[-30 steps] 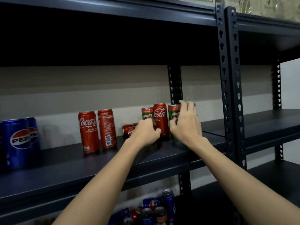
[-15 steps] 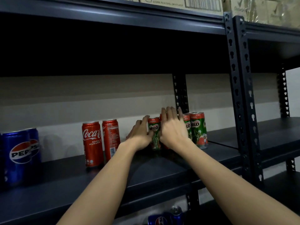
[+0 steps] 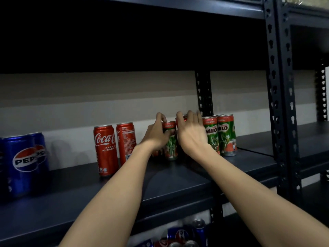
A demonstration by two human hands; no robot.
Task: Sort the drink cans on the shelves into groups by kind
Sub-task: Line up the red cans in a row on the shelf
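A green Milo can is being gripped by the left hand, with the fingers curled round its upper body and the thumb lying across its front. It is standing upright on the shelf, just left of the Milo group. The right hand is being held against the cans directly behind and right of that can, fingers extended over their tops. Whether anything is being clasped by it cannot be told, since the palm side is hidden.

The can is judged to be rigid, smooth and slippery, and moderately heavy if full. Thin walls are likely to dent under a hard squeeze. A hold round the mid-body is being considered soundest. The slim shape is being judged prone to tipping when pushed near the rim.

Two Coke cans are standing upright left of the Milo group, apart from it. Pepsi cans are standing well to the left of it, at the frame edge. The shelf is a dark, flat metal deck, on which cans are expected to slide readily. A slotted post is rising to the right of the Milo group, with a pale wall behind. The lighting is dim. More cans are lying jumbled on the level below.
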